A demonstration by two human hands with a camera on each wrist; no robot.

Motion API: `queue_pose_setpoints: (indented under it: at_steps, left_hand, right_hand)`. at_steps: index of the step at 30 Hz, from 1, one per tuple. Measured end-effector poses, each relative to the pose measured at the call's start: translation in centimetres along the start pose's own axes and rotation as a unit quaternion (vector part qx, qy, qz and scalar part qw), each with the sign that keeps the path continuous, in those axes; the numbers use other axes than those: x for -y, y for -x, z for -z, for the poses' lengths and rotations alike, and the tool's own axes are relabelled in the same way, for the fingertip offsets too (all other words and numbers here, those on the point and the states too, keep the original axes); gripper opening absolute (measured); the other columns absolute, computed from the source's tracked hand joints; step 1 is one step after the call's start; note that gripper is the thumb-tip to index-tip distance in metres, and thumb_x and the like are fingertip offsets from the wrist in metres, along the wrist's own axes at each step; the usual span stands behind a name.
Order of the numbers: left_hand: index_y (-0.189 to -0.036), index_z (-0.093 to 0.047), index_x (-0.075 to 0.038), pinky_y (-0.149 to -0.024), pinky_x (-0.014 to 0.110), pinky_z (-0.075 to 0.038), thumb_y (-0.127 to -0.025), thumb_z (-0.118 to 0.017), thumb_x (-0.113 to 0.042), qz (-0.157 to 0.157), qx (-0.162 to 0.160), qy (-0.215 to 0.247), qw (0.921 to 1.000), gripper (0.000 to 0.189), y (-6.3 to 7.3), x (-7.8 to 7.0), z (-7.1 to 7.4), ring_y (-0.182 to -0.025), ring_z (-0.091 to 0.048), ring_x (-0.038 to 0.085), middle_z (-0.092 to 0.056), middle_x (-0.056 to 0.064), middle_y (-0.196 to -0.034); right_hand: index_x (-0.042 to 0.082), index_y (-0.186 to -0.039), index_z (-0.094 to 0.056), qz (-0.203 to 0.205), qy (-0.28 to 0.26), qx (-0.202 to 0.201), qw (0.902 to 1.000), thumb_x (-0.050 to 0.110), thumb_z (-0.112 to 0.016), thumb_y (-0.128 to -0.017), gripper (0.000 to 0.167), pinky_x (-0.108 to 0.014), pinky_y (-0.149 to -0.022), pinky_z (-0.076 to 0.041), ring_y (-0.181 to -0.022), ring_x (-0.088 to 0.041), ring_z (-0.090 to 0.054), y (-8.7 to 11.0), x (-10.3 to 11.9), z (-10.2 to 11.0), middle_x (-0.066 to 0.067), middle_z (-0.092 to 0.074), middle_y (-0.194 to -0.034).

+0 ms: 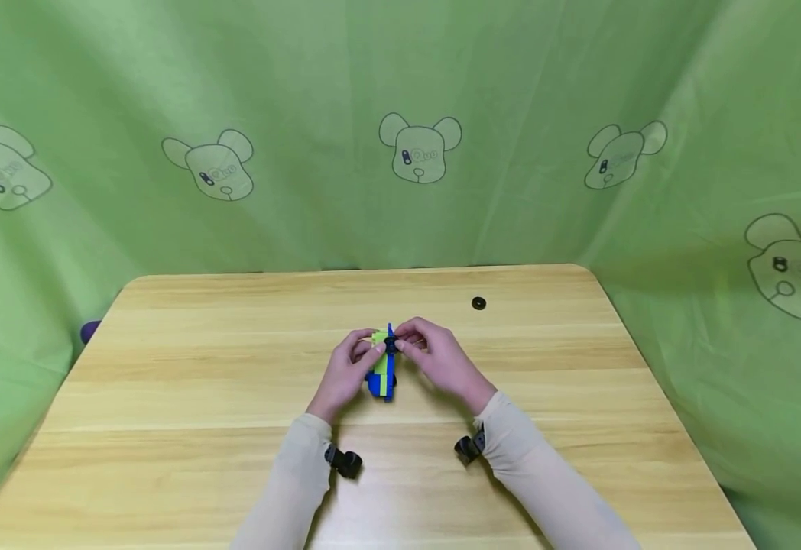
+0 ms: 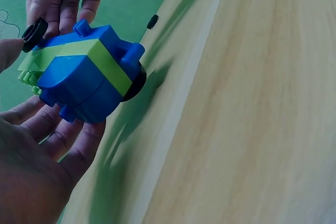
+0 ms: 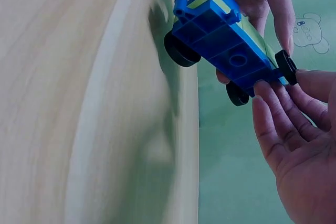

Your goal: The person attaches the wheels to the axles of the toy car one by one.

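A toy car of blue and lime-green building blocks is tipped on its side above the table. My left hand grips its body, fingers curled round the underside in the left wrist view. A black toy wheel sits at one side of the car, at an axle stub. My right hand pinches this wheel, its thumb on the outer face and its fingers against the blue chassis. The left thumb also touches the wheel's rim. Two more black wheels show on the car in the right wrist view.
A loose black wheel lies on the wooden table, toward its far edge and right of the hands. A green curtain with bear-head prints hangs behind and beside the table. Each wrist wears a small black camera.
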State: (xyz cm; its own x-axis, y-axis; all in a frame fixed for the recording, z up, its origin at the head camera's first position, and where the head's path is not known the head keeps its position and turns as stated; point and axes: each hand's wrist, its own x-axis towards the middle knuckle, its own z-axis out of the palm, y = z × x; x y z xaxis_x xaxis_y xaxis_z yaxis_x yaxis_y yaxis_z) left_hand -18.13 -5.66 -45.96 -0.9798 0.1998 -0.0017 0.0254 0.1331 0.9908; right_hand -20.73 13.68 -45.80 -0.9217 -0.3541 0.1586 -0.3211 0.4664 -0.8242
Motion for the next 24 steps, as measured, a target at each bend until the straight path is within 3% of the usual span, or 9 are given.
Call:
queue_pose_setpoints:
  at_steps: [6,13,24]
  left_hand:
    - [-0.136,-0.048,0.007,-0.086,0.033,-0.05,-0.1,-0.06,-0.019,-0.003,-0.003,0.002,1.0,0.046,-0.16,0.08,-0.01,-0.094,-0.062,0.024,-0.068,0.015,-0.105]
    - [-0.136,-0.047,0.008,-0.085,0.032,-0.051,-0.1,-0.06,-0.017,0.0,-0.004,0.011,0.9999,0.046,-0.16,0.0,-0.15,-0.099,-0.063,0.032,-0.068,0.017,-0.106]
    - [-0.136,-0.047,0.008,-0.082,0.029,-0.049,-0.1,-0.06,-0.019,0.002,-0.001,0.012,0.9999,0.047,-0.23,0.03,-0.12,-0.095,-0.062,0.028,-0.068,0.013,-0.105]
  right_hand:
    - [0.003,-0.107,-0.064,-0.035,-0.065,0.003,0.9973,0.01,-0.062,-0.098,0.012,-0.037,-0.079,-0.057,-0.087,-0.027,-0.066,-0.1,-0.26,-0.14,-0.004,-0.067,-0.094]
    - [-0.007,-0.113,-0.06,-0.067,-0.17,0.016,0.9831,0.008,-0.061,-0.098,0.021,-0.047,-0.082,-0.056,-0.091,-0.042,-0.065,-0.06,-0.24,-0.23,-0.016,-0.065,-0.097]
    - [-0.009,-0.115,-0.061,-0.069,-0.178,0.03,0.9812,0.008,-0.057,-0.1,0.023,-0.054,-0.082,-0.054,-0.09,-0.043,-0.065,-0.12,-0.31,-0.18,-0.013,-0.069,-0.091]
